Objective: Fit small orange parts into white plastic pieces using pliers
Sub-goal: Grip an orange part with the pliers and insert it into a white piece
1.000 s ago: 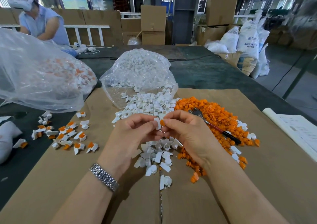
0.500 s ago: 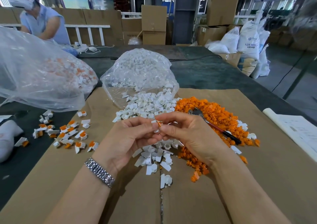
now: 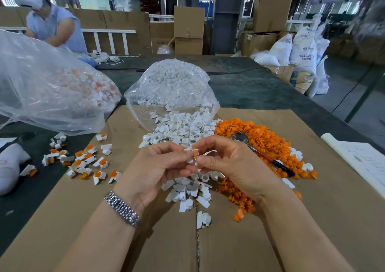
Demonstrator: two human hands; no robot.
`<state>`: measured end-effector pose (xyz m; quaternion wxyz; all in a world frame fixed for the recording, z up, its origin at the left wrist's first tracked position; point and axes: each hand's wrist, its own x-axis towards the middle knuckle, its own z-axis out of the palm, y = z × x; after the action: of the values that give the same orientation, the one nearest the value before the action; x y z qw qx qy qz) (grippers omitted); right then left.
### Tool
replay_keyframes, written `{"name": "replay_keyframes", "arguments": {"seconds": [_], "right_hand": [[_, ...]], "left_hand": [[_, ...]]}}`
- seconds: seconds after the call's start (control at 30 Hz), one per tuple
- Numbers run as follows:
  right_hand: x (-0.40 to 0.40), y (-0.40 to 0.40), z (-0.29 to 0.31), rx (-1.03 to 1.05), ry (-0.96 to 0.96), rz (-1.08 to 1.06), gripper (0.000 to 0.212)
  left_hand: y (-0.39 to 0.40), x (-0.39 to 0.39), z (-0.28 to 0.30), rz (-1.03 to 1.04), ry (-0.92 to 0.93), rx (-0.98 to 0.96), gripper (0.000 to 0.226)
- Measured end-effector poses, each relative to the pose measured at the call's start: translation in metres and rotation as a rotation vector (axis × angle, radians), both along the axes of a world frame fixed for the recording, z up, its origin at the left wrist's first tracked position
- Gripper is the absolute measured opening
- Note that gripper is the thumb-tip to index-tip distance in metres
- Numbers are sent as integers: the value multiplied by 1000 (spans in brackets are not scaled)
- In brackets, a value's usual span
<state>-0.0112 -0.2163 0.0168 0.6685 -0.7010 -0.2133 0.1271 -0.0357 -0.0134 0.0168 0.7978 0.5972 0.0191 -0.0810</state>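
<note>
Head view: hands meeting over the middle of the cardboard (image 3: 312, 219). Left hand (image 3: 158, 171) pinching a white piece (image 3: 190, 159) from the left; right hand (image 3: 233, 167) pinching an orange part (image 3: 195, 153) onto it from the right, so both equally near. Part sitting on top of the piece, between the fingertips. Too small to tell its long way. Pliers (image 3: 260, 154) lying untouched on the orange pile (image 3: 268, 140), near the right hand, handle pointing toward the person. Hard, smooth plastic bits; crinkly clear bag (image 3: 170, 88) behind.
</note>
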Motion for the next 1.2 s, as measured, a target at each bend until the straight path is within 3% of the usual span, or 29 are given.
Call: {"name": "replay_keyframes", "arguments": {"seconds": [0.07,0.1,0.17,0.23,0.3,0.6,0.7,0.77,0.8,0.87,0.93,1.0,1.2], "right_hand": [[2,-5,1,-134,-143,-208,22],[4,-8,0,-309,-242,-390,23],[6,-15,-1,-867,-374,-702,37],[7,-20,-3,-1257,-239,-768,55],[9,-23,-3,-1366,-96,-729,61],[15,-28,8,-1278,-83,-725,43],[13,-29,16,-1058,-97,-747,35],[8,-28,28,-815,-86,-715,17],[5,-28,36,-674,-39,-671,7],[-5,-24,51,-509,61,-451,13],[-14,-16,60,-543,121,-176,13],[-21,-3,59,-566,177,-31,15],[-31,19,49,-667,134,26,27]], "left_hand": [[0,1,-1,50,0,-23,18],[0,1,-1,70,-2,-31,17],[0,2,-2,99,-14,-28,17],[1,3,-2,126,-25,-9,22],[1,4,-2,145,-26,-5,28],[3,7,-4,182,-26,-29,25],[4,8,-4,198,-24,-88,16],[6,9,-4,211,-36,-104,18],[7,9,-4,215,-45,-99,21],[8,8,-3,216,-64,-107,29],[9,7,-2,226,-75,-139,35],[10,6,0,243,-79,-159,35],[7,4,2,249,-71,-160,32]]}}
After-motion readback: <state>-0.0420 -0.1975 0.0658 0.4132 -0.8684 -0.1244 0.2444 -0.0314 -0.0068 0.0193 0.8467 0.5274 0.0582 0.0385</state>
